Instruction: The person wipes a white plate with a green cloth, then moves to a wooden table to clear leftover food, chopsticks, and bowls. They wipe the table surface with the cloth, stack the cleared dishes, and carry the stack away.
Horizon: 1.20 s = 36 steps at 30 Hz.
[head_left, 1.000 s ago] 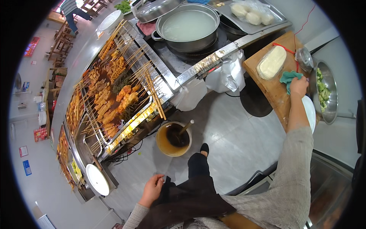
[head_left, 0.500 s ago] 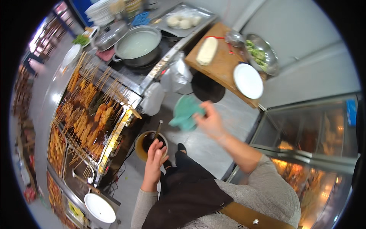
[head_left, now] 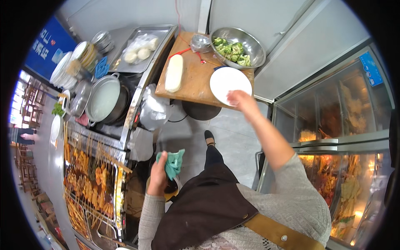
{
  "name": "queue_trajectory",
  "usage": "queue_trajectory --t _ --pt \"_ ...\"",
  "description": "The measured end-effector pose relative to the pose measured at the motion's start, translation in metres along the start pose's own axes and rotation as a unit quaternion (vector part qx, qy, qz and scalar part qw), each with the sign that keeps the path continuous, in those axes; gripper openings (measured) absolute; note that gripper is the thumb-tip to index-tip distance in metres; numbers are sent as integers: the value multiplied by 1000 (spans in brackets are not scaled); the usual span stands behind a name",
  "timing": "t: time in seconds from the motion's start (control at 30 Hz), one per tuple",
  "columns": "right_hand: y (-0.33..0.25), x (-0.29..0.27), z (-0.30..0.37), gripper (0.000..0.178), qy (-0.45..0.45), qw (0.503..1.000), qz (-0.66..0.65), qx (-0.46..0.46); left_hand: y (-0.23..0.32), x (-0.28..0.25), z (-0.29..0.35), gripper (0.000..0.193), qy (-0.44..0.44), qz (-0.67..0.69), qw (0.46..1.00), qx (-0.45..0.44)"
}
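A green cloth [head_left: 174, 164] is bunched in my left hand [head_left: 158, 174], its thumb closed over one edge. It hangs above a pot of dark liquid [head_left: 171, 186], which my hand and apron partly hide. My right arm reaches forward to the wooden board. There my right hand [head_left: 244, 103], slightly blurred, has its fingers curled at the near rim of a white plate [head_left: 227, 81]. The plate lies on the board's right corner. Beside it on the board is a long pale block [head_left: 174, 73], seemingly wrapped in plastic.
A steel bowl of cut greens [head_left: 237, 48] stands behind the plate. To the left are a pot of cloudy liquid [head_left: 103, 99], a tray [head_left: 143, 35] with bagged white balls, and trays of skewers [head_left: 89, 179]. A glass-door cabinet [head_left: 329, 141] lines the right side.
The green cloth has passed from my right hand to my left. My right hand has moved forward to the plate's rim. The view has turned toward the right.
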State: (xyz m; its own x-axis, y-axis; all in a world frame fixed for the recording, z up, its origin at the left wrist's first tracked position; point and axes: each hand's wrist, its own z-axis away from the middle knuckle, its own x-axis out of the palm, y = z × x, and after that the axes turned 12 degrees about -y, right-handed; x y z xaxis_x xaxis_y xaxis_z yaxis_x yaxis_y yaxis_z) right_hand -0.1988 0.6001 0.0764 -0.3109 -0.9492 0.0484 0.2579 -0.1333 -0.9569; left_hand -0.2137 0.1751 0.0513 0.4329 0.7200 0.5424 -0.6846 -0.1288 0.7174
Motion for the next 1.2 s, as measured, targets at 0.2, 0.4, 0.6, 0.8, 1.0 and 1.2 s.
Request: queue_trajectory --t 0.2,0.4,0.6,0.8,1.0,1.2 --pt "-44 -155 -196 95 133 976 -93 147 115 70 -235 46 34 -353 935 27" --pt "-51 -171 -285 112 38 955 -13 295 204 161 -452 69 37 -648 758 65" --pt "-47 -166 -321 58 7 906 -166 389 178 215 -553 43 -153 -853 494 -66" --pt "-22 -167 -347 64 -60 908 -132 393 137 260 -547 35 -120 -769 612 -139" --pt "-14 -166 -356 68 -54 900 -198 384 133 288 -556 28 -191 -766 593 -157" --pt "-5 -168 -354 38 -17 857 -442 264 121 282 -559 32 -194 -736 631 -149"
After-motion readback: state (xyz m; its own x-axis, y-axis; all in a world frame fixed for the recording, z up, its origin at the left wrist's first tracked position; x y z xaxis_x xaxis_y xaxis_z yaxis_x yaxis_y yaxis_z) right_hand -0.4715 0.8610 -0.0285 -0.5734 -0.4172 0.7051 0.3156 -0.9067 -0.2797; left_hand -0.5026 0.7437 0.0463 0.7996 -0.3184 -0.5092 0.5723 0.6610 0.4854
